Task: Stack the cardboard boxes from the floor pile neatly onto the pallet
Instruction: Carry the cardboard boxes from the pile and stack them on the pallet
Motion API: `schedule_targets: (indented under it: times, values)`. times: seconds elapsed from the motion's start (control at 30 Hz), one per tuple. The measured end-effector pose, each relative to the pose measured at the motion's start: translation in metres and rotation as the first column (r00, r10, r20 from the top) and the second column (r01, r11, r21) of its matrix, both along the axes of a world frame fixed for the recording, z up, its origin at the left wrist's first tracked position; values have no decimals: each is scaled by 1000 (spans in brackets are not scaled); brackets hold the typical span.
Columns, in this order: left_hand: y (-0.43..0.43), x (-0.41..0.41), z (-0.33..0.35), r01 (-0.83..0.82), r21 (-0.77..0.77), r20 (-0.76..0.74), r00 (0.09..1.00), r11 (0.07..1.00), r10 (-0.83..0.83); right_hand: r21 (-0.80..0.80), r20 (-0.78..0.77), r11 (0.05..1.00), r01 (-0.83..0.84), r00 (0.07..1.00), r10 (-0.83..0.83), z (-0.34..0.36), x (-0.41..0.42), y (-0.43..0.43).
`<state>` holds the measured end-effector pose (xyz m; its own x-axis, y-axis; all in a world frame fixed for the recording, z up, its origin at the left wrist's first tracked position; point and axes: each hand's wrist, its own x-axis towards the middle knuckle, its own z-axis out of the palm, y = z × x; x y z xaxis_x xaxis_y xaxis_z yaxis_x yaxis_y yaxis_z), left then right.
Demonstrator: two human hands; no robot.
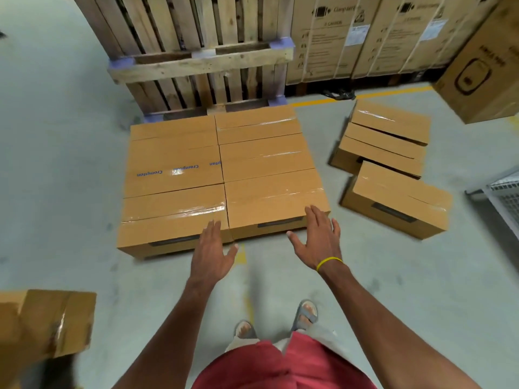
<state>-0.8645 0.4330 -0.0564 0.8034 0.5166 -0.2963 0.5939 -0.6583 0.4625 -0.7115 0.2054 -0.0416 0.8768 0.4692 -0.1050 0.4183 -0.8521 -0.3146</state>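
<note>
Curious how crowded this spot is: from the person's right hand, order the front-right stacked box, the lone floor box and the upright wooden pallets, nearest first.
From the right hand:
1. Front-right stacked box, right by the fingers.
2. Lone floor box, off to the right.
3. Upright wooden pallets, at the back.

I see both grips reaching forward, fingers straight and spread, holding nothing. The left grip [214, 248] hangs over the near edge of the front-left box [171, 220], right by its seam with the front-right box [272, 197]. The right grip [317, 240], a yellow wristband [330, 262] at its wrist, lies over that box's near right corner; I cannot tell whether it touches. Six taped boxes [174, 164] sit flush in two columns of three, just above the floor [56, 164]. To the right, well apart, a loose floor pile [387, 141] of more boxes lies askew. Upright wooden pallets [196, 51] stand behind the layer, with large printed cartons [337, 37] beside them.
</note>
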Motion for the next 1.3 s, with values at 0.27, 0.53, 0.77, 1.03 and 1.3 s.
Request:
schedule_targets:
  times: [0.27, 0.53, 0.77, 1.03, 1.3]
  values:
    - [-20, -3, -13, 126, -198, -91, 985, 972, -146, -44, -90, 985, 169, 981, -172, -5, -41, -48]
    - [-82, 69, -1, 298, -315, -99, 934, 901, -343, -39, -85, 917, 396, 913, -398, 9, -23, -126]
    - [-143, 138, 13, 384, -314, -16, 912, 868, -409, -30, -84, 860, 509, 856, -509, 11, 11, -199]
    - [-215, 221, 36, 398, -308, 72, 916, 864, -395, -3, -85, 851, 526, 848, -524, 18, 71, -273]
    - [-282, 276, 44, 417, -341, 119, 908, 842, -402, 38, -115, 833, 552, 830, -546, 19, 125, -332]
